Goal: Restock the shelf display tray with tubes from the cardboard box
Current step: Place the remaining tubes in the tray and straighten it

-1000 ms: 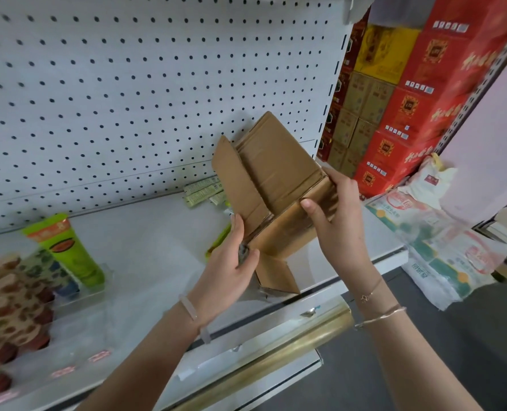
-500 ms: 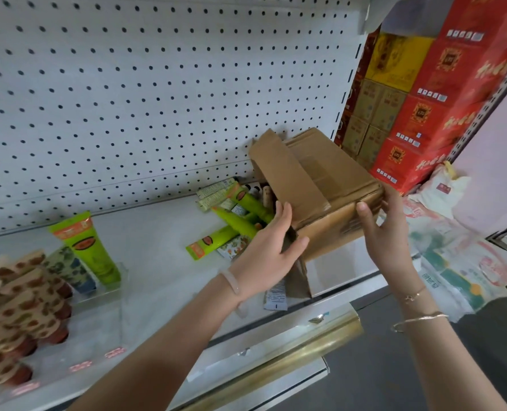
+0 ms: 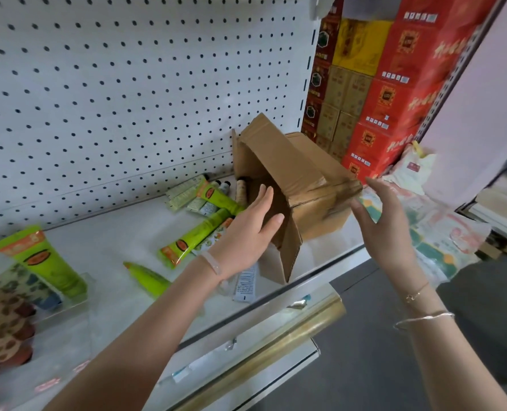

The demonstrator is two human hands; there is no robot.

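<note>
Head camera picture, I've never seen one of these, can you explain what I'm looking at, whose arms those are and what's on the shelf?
No machine here: a person wears one camera on the head, looking down at their own arms. The left hand lies with straight fingers at the open mouth of the cardboard box, which is tipped on its side on the white shelf. The right hand is open beside the box, holding nothing. Loose tubes, several green, lie on the shelf by the box. At far left a clear display tray holds a leaning green tube.
</note>
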